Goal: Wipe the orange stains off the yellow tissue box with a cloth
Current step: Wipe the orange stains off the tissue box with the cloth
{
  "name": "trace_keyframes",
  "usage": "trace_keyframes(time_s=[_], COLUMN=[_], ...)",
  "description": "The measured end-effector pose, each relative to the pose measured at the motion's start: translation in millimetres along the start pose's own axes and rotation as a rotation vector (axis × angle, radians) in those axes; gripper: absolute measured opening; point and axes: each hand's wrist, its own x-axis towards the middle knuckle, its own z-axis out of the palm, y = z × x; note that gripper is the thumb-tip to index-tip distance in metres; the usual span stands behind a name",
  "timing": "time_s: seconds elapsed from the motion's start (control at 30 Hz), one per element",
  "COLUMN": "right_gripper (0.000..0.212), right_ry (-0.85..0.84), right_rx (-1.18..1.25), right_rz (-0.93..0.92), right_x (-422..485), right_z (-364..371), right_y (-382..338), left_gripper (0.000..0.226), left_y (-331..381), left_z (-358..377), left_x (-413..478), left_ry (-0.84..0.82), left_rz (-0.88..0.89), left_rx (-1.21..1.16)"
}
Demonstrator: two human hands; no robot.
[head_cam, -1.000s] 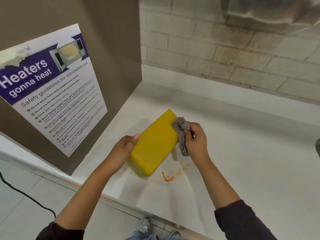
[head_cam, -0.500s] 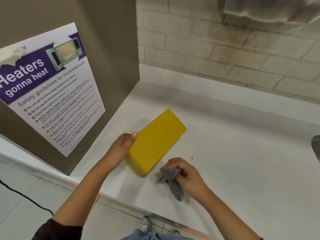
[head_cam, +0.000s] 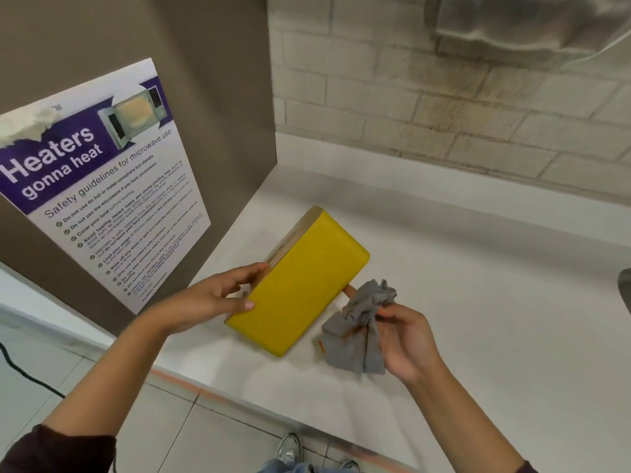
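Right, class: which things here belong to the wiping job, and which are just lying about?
Job: yellow tissue box, grey cloth, left hand holding the box, right hand gripping the cloth.
Lying about: microwave safety poster, brick wall, shoes.

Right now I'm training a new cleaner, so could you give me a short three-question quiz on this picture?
1. True or false: the cloth lies spread flat over the box.
2. Which hand holds the cloth? A left, B right, C neither.
3. Fill in: the smears on the cloth are ___ in colour.
Key: 1 false: it is bunched in the right hand beside the box, which the left hand grips by its edge. 2 B. 3 orange.
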Motion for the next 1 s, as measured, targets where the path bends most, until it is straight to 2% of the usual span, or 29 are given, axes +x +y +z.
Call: trace_keyframes(time_s=[0.1, 0.2, 0.3, 0.4, 0.5, 0.6, 0.67, 0.73, 0.83, 0.9, 1.0], right_gripper=[0.052, 0.036, 0.03, 0.029, 0.029, 0.029, 0.022, 0.024, 0.034, 0.031, 0.028], right_ry=[-0.05, -0.101, -0.117, -0.173, -0.184, -0.127, -0.087, -0.12, -0.184, -0.103, 0.139], right_rx=[-0.054, -0.118, -0.253, -0.425, -0.531, -0.728, -0.832, -0.879, -0.943, -0.994, -1.22], right_rz=[0.041, 0.076, 0.097, 0.098, 0.109, 0.022, -0.099, -0.226, -0.317, -0.388, -0.628], right_x=[-6.2, -11.0, -13.0, -15.2, -20.4, -28.1, -30.8, -30.0, -17.2, -2.1, 19.1], right_z=[3.9, 7.1, 10.4, 14.5, 17.8, 21.2, 30.6, 48.0, 77.7, 90.2, 93.3], right_y=[6.8, 13.9, 21.6, 26.5, 24.7, 10.6, -6.7, -25.1, -36.8, -27.9, -5.2], left_gripper=[0.076, 0.061, 0.039, 0.052, 0.053, 0.043, 0.041, 0.041, 0.041, 0.043, 0.046], left_y=[10.5, 29.4, 51.2, 52.3, 40.6, 25.8, 15.3, 6.6, 2.1, 1.1, 0.7], left_z=[1.2, 8.5, 23.6, 40.3, 47.4, 45.1, 42.4, 40.1, 40.6, 41.8, 42.6], left_x=[-1.6, -4.3, -6.1, -3.1, -0.4, 1.1, 1.1, 2.3, 5.9, 8.3, 8.1], left_ry=[0.005, 0.107, 0.37, 0.692, 0.834, 0.835, 0.805, 0.775, 0.732, 0.727, 0.729], left_rz=[0.046, 0.098, 0.086, 0.063, 0.12, 0.219, 0.266, 0.293, 0.341, 0.359, 0.376], left_rx=[0.057, -0.095, -0.184, -0.076, -0.064, -0.182, -0.241, -0.294, -0.303, -0.288, -0.264])
